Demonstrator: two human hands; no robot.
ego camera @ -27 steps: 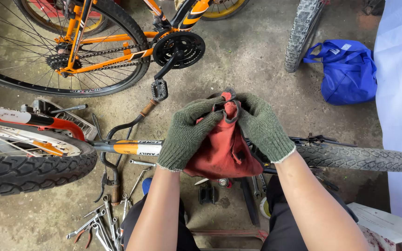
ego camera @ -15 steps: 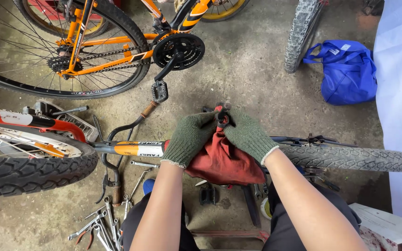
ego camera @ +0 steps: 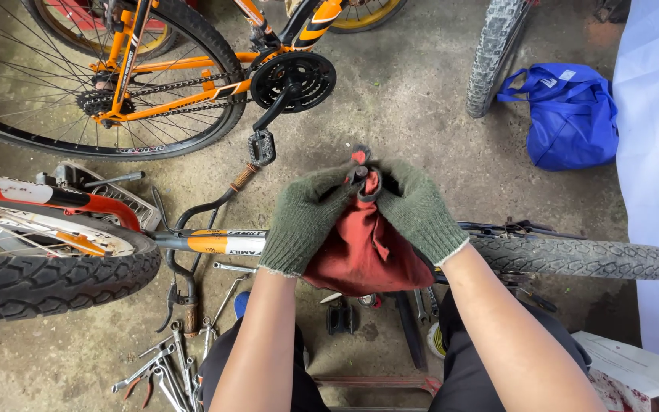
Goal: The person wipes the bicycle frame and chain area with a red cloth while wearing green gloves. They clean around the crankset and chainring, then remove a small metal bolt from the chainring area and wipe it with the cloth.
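Rag-wrapped part gripped in both gloved hands over a bike

Rag (ego camera: 364,252), red and bunched, hangs at centre frame with a small black-and-red part (ego camera: 360,172) poking from its top. Nearest the camera, two bare forearms rise from the lower edge over dark trousers. The left hand (ego camera: 306,221), in a green knit glove, is closed round the rag's left side, its fingertips pinched on the part. The right hand (ego camera: 417,210), gloved alike, is closed on the right side, so both hands hold rag and part together. What the part is cannot be told.

Beneath the hands, a grey-and-orange frame tube (ego camera: 215,243) runs left to right, and a knobby tyre (ego camera: 573,258) lies at right. Loose wrenches (ego camera: 165,366) are scattered on the concrete floor (ego camera: 413,99) at lower left, a white box (ego camera: 634,366) sits at lower right, and another tyre (ego camera: 47,282) fills the left edge.

Judging by this hold, the work goes best with cloth kept between glove and metal, one hand steadying while the other twists, and the part held over the lap so nothing drops among the tools.

Farther off, an orange bike (ego camera: 192,69) with black chainring and pedal (ego camera: 262,146) stands at upper left. A blue bag (ego camera: 570,114) rests at upper right beside a third tyre (ego camera: 493,53).
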